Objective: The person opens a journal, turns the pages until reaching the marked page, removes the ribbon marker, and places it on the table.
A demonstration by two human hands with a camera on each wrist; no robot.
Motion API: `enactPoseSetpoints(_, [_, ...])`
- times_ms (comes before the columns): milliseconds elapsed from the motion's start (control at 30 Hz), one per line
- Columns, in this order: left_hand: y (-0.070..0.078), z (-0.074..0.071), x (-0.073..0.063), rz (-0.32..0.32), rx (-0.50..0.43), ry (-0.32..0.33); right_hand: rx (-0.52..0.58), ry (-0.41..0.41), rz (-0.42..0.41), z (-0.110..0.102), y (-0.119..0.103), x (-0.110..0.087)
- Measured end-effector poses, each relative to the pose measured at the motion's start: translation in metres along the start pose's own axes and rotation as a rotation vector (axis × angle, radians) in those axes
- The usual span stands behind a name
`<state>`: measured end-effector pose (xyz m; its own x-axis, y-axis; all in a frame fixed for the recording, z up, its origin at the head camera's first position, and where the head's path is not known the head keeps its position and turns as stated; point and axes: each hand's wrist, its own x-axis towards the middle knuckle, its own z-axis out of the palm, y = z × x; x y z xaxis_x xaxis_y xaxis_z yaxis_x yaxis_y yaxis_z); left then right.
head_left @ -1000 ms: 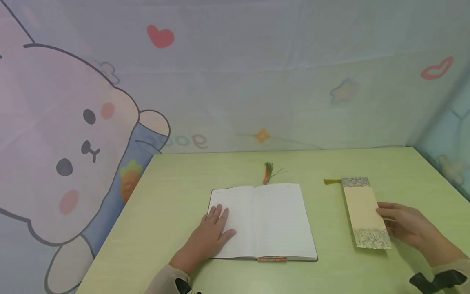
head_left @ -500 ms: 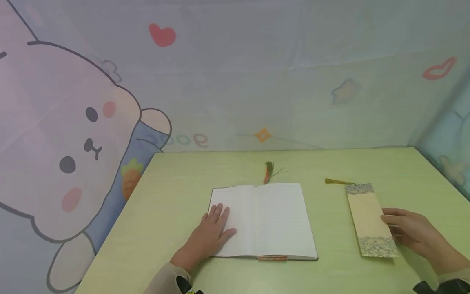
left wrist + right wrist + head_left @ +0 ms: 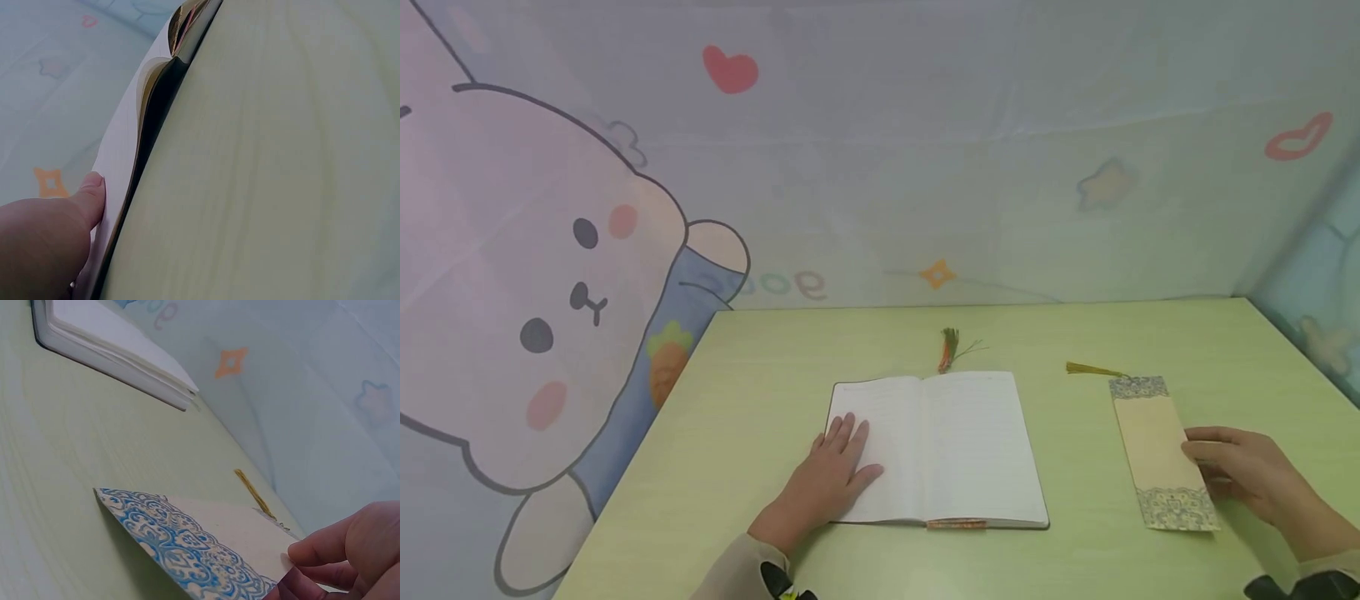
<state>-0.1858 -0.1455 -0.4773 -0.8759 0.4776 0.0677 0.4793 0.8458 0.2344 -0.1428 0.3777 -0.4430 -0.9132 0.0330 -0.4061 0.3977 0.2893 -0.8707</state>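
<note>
Seemingly mid-handling, the right hand point(image 3: 1246, 468) pinches the tasselled bookmark point(image 3: 1157, 442), which extends leftward from that grip, with an open notebook point(image 3: 977, 450) farther left under the flat left hand point(image 3: 826, 482); any shift likely needs steadiness.

"How does the left sleeve point(image 3: 739, 571) look?"

"Beige and plain at the cuff, with a black patch point(image 3: 772, 577) and a yellow speck point(image 3: 789, 595) just beside it."

"And the right sleeve point(image 3: 1330, 564)?"

"Beige too, with an uneven black shape point(image 3: 1337, 586) across its near part."
</note>
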Motion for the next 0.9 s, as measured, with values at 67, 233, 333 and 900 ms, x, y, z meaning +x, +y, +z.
enactPoseSetpoints(67, [0.0,0.0,0.0,-0.001,0.002,-0.001,-0.076,0.02,-0.016,0.001,-0.002,-0.001])
enactPoseSetpoints(233, [0.0,0.0,0.0,0.005,0.002,0.01,-0.242,0.081,-0.052,0.005,-0.004,-0.001])
enactPoseSetpoints(333, [-0.001,0.0,0.0,0.008,-0.001,0.017,-0.277,0.092,-0.073,0.006,-0.004,-0.001])
enactPoseSetpoints(900, [-0.003,0.002,0.001,0.001,-0.025,0.003,-0.366,0.226,-0.205,0.014,-0.003,-0.004])
